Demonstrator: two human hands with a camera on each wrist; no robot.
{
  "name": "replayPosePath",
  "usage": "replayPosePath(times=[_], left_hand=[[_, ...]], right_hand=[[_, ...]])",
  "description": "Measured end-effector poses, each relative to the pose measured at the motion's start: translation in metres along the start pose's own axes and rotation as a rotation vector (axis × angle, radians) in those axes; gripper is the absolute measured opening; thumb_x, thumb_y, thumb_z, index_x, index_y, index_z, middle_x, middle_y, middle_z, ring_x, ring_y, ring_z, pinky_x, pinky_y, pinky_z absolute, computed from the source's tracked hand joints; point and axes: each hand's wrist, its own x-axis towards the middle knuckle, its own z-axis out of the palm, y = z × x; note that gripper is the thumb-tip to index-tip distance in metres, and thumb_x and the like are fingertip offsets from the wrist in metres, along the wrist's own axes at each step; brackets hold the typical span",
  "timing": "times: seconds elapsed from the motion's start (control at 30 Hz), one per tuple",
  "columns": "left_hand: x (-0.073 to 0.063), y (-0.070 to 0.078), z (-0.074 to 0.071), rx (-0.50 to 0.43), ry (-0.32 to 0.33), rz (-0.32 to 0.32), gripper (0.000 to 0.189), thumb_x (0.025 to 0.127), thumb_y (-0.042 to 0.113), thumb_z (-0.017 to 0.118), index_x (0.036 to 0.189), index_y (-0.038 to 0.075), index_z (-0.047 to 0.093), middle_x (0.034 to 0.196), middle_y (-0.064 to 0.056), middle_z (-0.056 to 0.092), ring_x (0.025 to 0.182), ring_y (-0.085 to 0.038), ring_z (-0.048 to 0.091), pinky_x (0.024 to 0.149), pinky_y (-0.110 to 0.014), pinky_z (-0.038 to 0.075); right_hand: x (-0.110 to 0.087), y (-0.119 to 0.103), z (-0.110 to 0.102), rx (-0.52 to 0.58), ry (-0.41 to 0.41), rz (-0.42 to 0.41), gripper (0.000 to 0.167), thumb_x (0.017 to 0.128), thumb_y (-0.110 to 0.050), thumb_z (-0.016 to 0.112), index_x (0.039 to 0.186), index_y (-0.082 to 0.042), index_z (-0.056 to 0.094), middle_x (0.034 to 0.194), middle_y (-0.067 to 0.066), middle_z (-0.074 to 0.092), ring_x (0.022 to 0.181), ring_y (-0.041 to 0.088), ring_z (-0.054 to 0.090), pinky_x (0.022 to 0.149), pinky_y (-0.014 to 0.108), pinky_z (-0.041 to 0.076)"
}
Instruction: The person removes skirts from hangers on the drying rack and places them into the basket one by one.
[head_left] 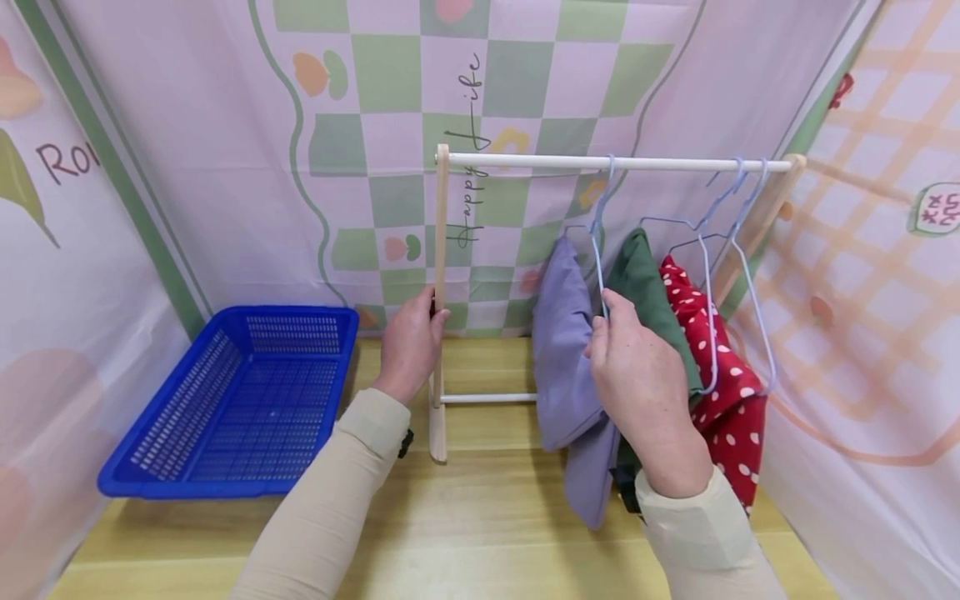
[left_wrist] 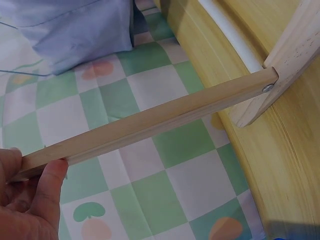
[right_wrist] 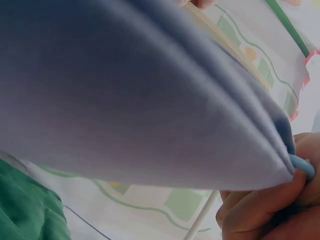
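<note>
My left hand [head_left: 411,346] grips the wooden upright [left_wrist: 150,117] at the left end of a small clothes rack, thumb and fingers on either side of the post. With my right hand [head_left: 643,379] I pinch the blue wire hanger [head_left: 597,250] that carries a folded lavender cloth [head_left: 564,350]; its hook sits on the white top rail [head_left: 525,161]. In the right wrist view the lavender cloth fills much of the picture, and the fingers hold the hanger's blue wire [right_wrist: 302,165] at its corner. Just right of that hand hang a dark green cloth [head_left: 637,275] and a red polka-dot cloth [head_left: 738,408] on blue hangers.
A blue plastic basket [head_left: 225,485] with nothing in it stands on the left of the wood-grain tabletop [head_left: 480,517]. Patterned fabric walls [head_left: 390,75] enclose the back and both sides. A white lower bar [head_left: 487,398] joins the rack near the table.
</note>
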Motion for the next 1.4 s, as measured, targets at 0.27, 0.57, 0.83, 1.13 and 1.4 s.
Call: replayPosePath(times=[0.27,0.57,0.83,1.13,1.4], left_hand=[[-0.0005,-0.0002,0.0003,-0.001,-0.011,-0.004,0.028,0.107,0.025,0.062,0.128,0.007,0.062,0.107,-0.011,0.071,0.088,-0.026,0.069,0.076,-0.041,0.059],[-0.0003,-0.0001,0.0008,0.009,-0.004,0.002,0.029,0.107,0.025,0.062,0.129,0.006,0.062,0.107,-0.011,0.071,0.089,-0.027,0.069,0.077,-0.042,0.059],[-0.0005,0.0003,0.0007,0.002,-0.005,-0.002,0.029,0.107,0.025,0.061,0.129,0.006,0.062,0.108,-0.011,0.071,0.089,-0.026,0.069,0.077,-0.041,0.059],[-0.0003,0.0007,0.0007,-0.001,-0.001,0.001,0.028,0.107,0.025,0.061,0.129,0.006,0.062,0.108,-0.011,0.071,0.090,-0.027,0.069,0.078,-0.042,0.060],[-0.0006,0.0010,0.0008,0.011,0.001,0.001,0.030,0.107,0.025,0.062,0.131,0.007,0.062,0.108,-0.011,0.071,0.090,-0.027,0.069,0.078,-0.042,0.059]], right_hand=[[-0.0009,-0.0025,0.0010,0.018,0.002,-0.023,0.048,0.111,-0.029,0.047,0.150,-0.001,0.049,0.086,0.010,0.076,0.057,0.021,0.059,0.055,0.042,0.051],[-0.0012,-0.0050,0.0015,0.031,-0.002,-0.037,0.048,0.111,-0.029,0.047,0.149,-0.001,0.049,0.086,0.010,0.075,0.059,0.022,0.061,0.057,0.044,0.053],[-0.0009,-0.0078,-0.0010,0.033,-0.026,-0.038,0.048,0.111,-0.029,0.046,0.150,-0.002,0.048,0.085,0.009,0.075,0.061,0.023,0.062,0.058,0.046,0.053],[0.0016,-0.0079,-0.0025,0.042,-0.014,-0.059,0.045,0.110,-0.027,0.050,0.146,0.000,0.049,0.079,0.010,0.072,0.054,0.021,0.057,0.051,0.040,0.048],[0.0080,-0.0055,-0.0032,0.049,-0.017,-0.051,0.043,0.109,-0.026,0.052,0.141,0.002,0.048,0.077,0.012,0.071,0.055,0.024,0.058,0.050,0.040,0.047]])
